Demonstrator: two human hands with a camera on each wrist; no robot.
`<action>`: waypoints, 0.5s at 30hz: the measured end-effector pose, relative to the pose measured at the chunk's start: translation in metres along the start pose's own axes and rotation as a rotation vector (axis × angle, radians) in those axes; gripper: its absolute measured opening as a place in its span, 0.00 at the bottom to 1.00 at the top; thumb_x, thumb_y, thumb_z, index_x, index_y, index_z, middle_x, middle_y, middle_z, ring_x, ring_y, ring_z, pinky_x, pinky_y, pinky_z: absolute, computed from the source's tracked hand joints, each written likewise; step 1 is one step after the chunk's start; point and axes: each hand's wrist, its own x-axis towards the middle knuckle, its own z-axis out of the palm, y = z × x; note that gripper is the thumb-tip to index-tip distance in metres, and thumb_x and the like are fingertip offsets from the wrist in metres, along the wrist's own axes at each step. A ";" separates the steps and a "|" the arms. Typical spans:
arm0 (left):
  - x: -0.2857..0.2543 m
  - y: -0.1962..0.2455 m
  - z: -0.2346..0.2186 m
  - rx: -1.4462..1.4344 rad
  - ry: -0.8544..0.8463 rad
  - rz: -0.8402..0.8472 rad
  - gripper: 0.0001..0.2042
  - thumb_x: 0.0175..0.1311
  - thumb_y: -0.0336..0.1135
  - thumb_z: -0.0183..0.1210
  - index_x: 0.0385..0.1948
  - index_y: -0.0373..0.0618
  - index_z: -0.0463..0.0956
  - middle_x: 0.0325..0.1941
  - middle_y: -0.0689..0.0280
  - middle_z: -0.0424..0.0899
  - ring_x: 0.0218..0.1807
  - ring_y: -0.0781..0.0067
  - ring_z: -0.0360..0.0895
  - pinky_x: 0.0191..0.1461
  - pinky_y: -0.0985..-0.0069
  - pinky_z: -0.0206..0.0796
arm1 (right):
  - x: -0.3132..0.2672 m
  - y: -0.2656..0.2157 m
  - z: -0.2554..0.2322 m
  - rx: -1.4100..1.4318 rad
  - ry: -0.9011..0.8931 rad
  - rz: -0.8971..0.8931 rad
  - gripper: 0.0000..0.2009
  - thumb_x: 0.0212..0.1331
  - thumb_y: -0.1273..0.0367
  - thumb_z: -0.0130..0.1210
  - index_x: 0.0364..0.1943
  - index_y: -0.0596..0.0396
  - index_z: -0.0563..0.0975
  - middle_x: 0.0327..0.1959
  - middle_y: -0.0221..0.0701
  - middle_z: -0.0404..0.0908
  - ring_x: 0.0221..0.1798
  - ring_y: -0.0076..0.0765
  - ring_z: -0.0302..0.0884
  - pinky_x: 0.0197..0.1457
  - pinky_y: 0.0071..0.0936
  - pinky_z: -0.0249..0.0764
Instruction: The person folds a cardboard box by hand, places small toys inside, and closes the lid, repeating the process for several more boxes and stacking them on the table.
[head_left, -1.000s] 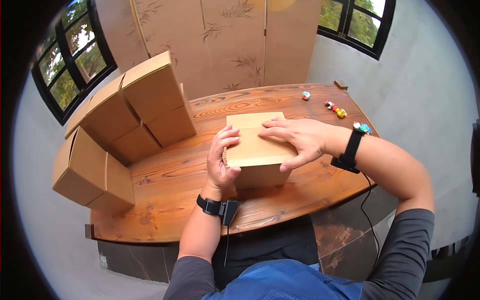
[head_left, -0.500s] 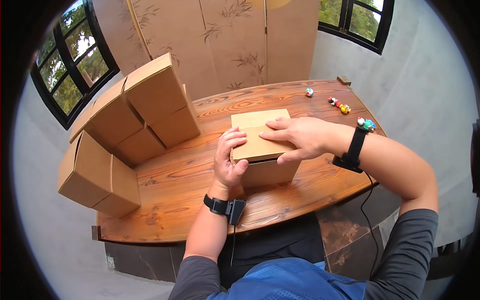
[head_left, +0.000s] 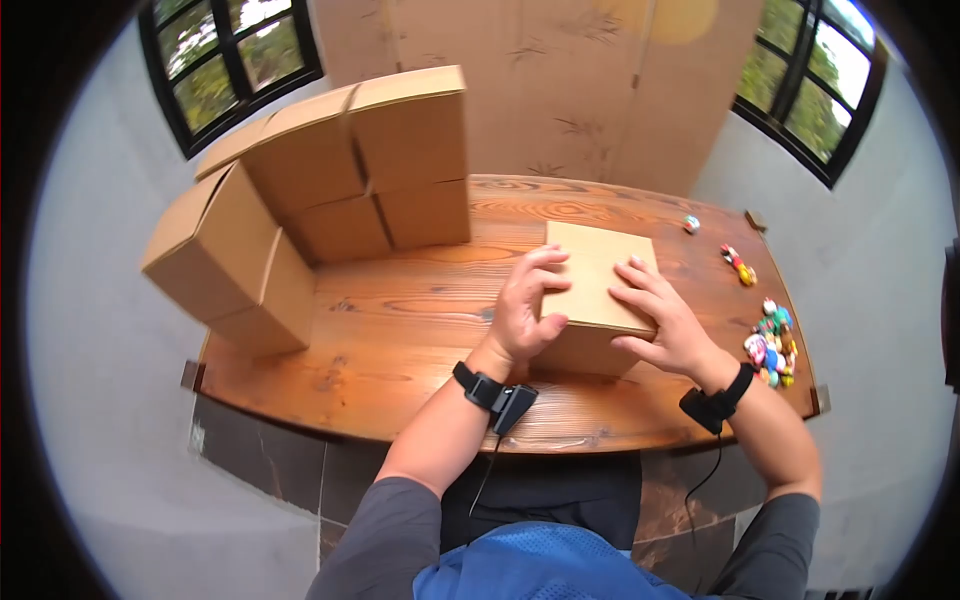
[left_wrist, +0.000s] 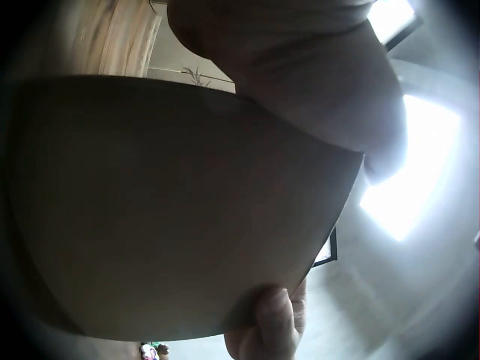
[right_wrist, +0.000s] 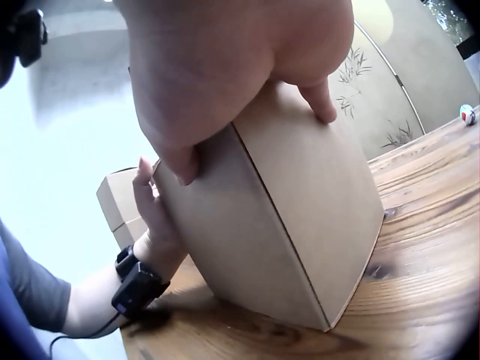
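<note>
A closed cardboard box [head_left: 596,252] stands on the wooden table in front of me. My left hand [head_left: 527,308] holds its left side, with fingers over the top edge and thumb near the front corner. On the opposite side my right hand [head_left: 668,322] grips the box, fingertips on the lid and thumb at the front face. The right wrist view shows that thumb and a finger spread over two faces of the box [right_wrist: 315,195]. In the left wrist view the dark front of the box [left_wrist: 165,202] fills most of the picture.
Stacked cardboard boxes [head_left: 310,165] line the table's left and back left. A pile of small toy figures [head_left: 772,345] lies near the right edge, with a small row of figures [head_left: 739,265] and a little ball-like toy [head_left: 691,224] behind it. A folding screen [head_left: 560,90] stands behind.
The head view has swung left, showing more of the toy pile. My right hand has shifted from across the lid to the box's right side. The lid's front edge, gaping before, now lies closed.
</note>
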 end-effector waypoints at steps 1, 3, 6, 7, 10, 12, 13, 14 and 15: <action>0.001 0.001 -0.004 -0.012 -0.010 -0.009 0.23 0.60 0.55 0.61 0.39 0.40 0.80 0.62 0.50 0.74 0.71 0.45 0.65 0.72 0.53 0.57 | 0.004 -0.001 0.004 0.025 0.041 0.026 0.31 0.52 0.60 0.70 0.62 0.50 0.75 0.73 0.42 0.63 0.79 0.58 0.50 0.78 0.49 0.53; 0.005 0.007 -0.018 0.038 0.012 0.003 0.22 0.59 0.52 0.60 0.40 0.40 0.80 0.63 0.50 0.74 0.71 0.46 0.64 0.72 0.53 0.56 | 0.016 -0.006 0.013 0.072 0.067 -0.023 0.31 0.49 0.63 0.72 0.61 0.51 0.76 0.73 0.41 0.65 0.79 0.57 0.50 0.79 0.50 0.51; 0.011 0.021 -0.052 0.139 0.085 -0.025 0.19 0.59 0.48 0.59 0.42 0.40 0.79 0.65 0.49 0.72 0.72 0.48 0.64 0.73 0.55 0.55 | 0.044 -0.020 0.030 0.167 0.141 -0.030 0.29 0.48 0.65 0.72 0.58 0.53 0.77 0.71 0.41 0.67 0.79 0.56 0.49 0.79 0.49 0.52; 0.009 0.028 -0.065 0.187 0.149 -0.074 0.19 0.59 0.46 0.59 0.43 0.40 0.79 0.66 0.50 0.71 0.72 0.49 0.64 0.74 0.56 0.54 | 0.056 -0.025 0.040 0.178 0.134 -0.052 0.29 0.48 0.65 0.72 0.58 0.53 0.77 0.71 0.41 0.67 0.79 0.56 0.49 0.79 0.49 0.52; -0.011 0.029 -0.107 0.245 0.381 -0.208 0.23 0.65 0.45 0.58 0.54 0.36 0.73 0.66 0.48 0.71 0.68 0.49 0.67 0.71 0.59 0.60 | 0.103 -0.040 0.075 0.205 0.190 -0.137 0.26 0.49 0.65 0.72 0.54 0.55 0.80 0.74 0.45 0.62 0.79 0.57 0.50 0.78 0.45 0.54; -0.031 0.029 -0.137 0.302 0.526 -0.282 0.25 0.70 0.46 0.56 0.59 0.34 0.68 0.66 0.47 0.69 0.67 0.52 0.69 0.70 0.61 0.61 | 0.133 -0.059 0.104 0.284 0.216 -0.107 0.26 0.49 0.64 0.73 0.54 0.55 0.80 0.75 0.48 0.58 0.79 0.57 0.49 0.78 0.44 0.54; -0.044 0.028 -0.155 0.411 0.573 -0.322 0.27 0.72 0.47 0.56 0.62 0.33 0.65 0.67 0.47 0.68 0.66 0.53 0.69 0.70 0.61 0.62 | 0.148 -0.069 0.119 0.354 0.235 -0.056 0.27 0.48 0.64 0.73 0.54 0.55 0.79 0.76 0.52 0.53 0.79 0.58 0.48 0.78 0.43 0.54; -0.055 0.034 -0.167 0.389 0.619 -0.386 0.30 0.72 0.47 0.56 0.65 0.33 0.60 0.70 0.44 0.63 0.69 0.52 0.66 0.71 0.60 0.60 | 0.164 -0.076 0.133 0.388 0.235 -0.059 0.26 0.49 0.65 0.72 0.55 0.56 0.80 0.77 0.53 0.49 0.79 0.58 0.49 0.78 0.42 0.55; -0.068 0.037 -0.175 0.364 0.694 -0.421 0.34 0.71 0.48 0.56 0.69 0.34 0.55 0.73 0.43 0.58 0.73 0.49 0.61 0.73 0.59 0.57 | 0.178 -0.085 0.145 0.420 0.232 -0.063 0.26 0.50 0.65 0.72 0.55 0.56 0.80 0.78 0.54 0.45 0.79 0.58 0.49 0.77 0.40 0.57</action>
